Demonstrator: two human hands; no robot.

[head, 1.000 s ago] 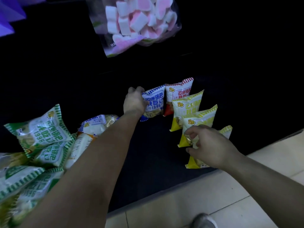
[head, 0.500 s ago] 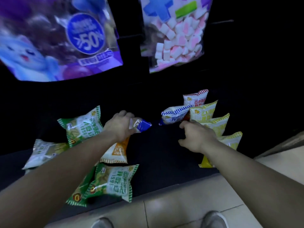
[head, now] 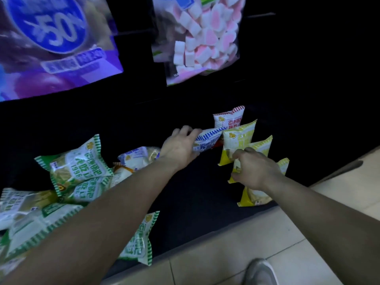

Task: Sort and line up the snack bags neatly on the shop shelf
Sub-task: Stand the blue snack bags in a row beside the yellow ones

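On the low black shelf [head: 197,194] my left hand [head: 178,147] grips a blue-striped snack bag [head: 207,138], which leans against the row at the right. That row has a red-striped bag [head: 230,118] at the back and three yellow bags [head: 238,138] standing in front of it. My right hand [head: 253,169] rests with curled fingers on the middle yellow bag [head: 261,145]. Another blue bag [head: 135,157] and an orange bag [head: 121,171] lie behind my left forearm. Several green-striped bags [head: 78,167] lie in a loose heap at the left.
A big purple bag [head: 57,44] and a clear bag of pink-and-white marshmallows [head: 203,40] hang above the shelf. A tiled floor [head: 246,233] runs along the shelf's front edge, with my grey shoe [head: 261,272] at the bottom.
My left hand went from the heap at the left to the blue-striped bag by the row. My right hand shifted down onto the yellow bags.
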